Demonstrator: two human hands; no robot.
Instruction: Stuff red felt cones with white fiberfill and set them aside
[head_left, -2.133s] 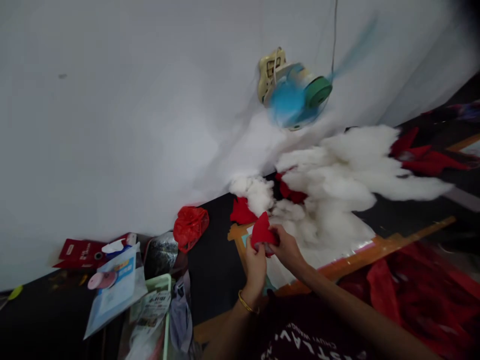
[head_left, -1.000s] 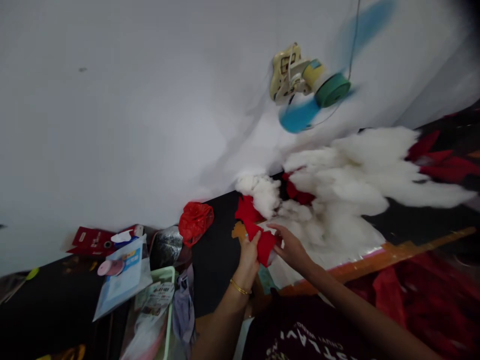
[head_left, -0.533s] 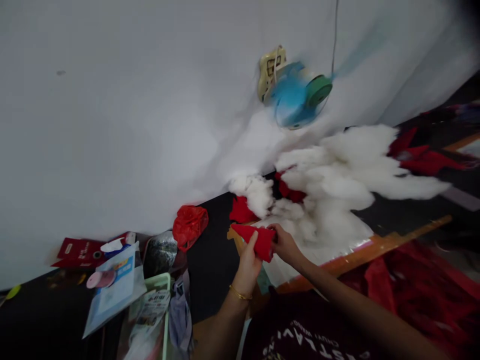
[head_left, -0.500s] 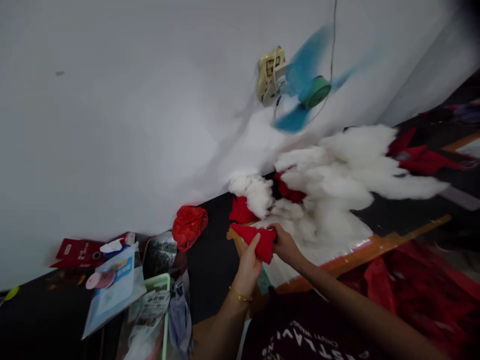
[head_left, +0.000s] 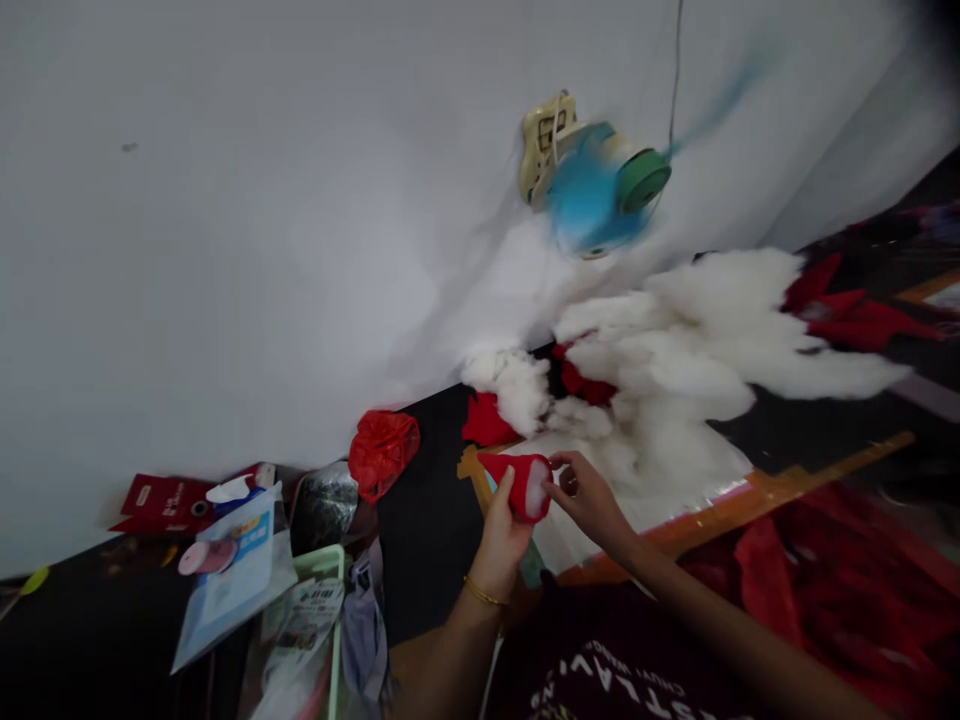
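A small red cloth cone (head_left: 504, 468), its open end showing white stuffing (head_left: 536, 488), is gripped in my left hand (head_left: 504, 535). The thumb of that hand lies across the cone's side. My right hand (head_left: 589, 495) is at the open end, thumb tip by the stuffing and index fingertip by the rim, with a gap between them. Its other fingers are curled. Just beyond the cone, a tuft of white fibre filling (head_left: 517, 385) rests against a red cloth piece (head_left: 487, 420). A big heap of the same filling (head_left: 675, 350) spreads to the right.
A wall fan (head_left: 600, 190) spins above the filling. To the left lie a red plastic bag (head_left: 382, 452), a pink thread spool (head_left: 208, 556) on a clear packet (head_left: 232, 585), and a green-rimmed basket (head_left: 335, 640). Red plastic (head_left: 825, 580) lies at lower right.
The cone has turned so its stuffed opening now shows. My right hand's fingers have spread apart at the rim. The view has shifted slightly.
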